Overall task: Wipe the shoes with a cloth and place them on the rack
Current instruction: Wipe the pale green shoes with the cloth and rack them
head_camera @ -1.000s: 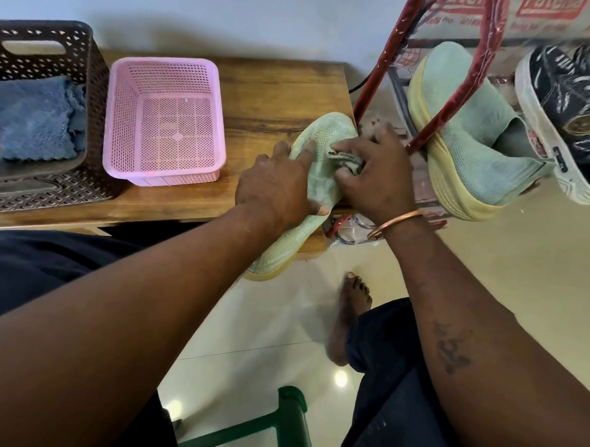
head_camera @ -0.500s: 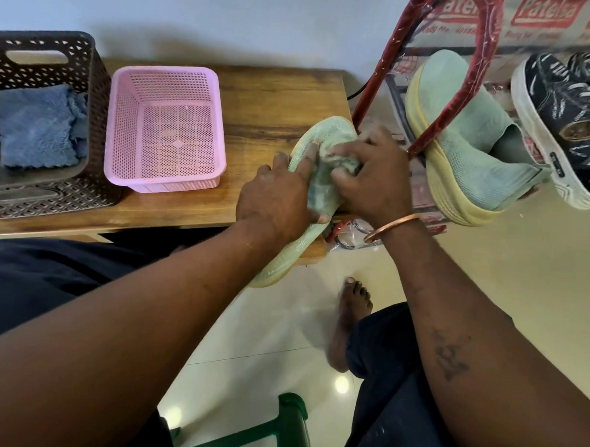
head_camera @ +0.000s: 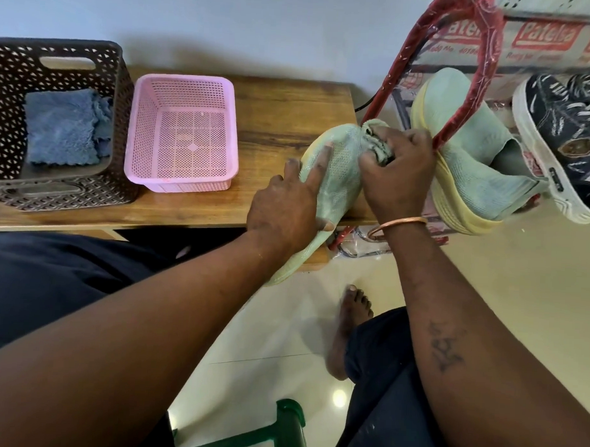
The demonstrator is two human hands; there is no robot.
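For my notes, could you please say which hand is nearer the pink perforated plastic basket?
Left. The left hand holds the pale green mesh shoe right of the pink basket; the right hand is farther right.

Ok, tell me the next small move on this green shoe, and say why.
Probably drag the cloth back along the green shoe toward the heel. The right hand grips it bunched at the toe end, and the left hand holds the shoe steady, so the mesh between them is free to wipe. The matching shoe already sits on the rack.
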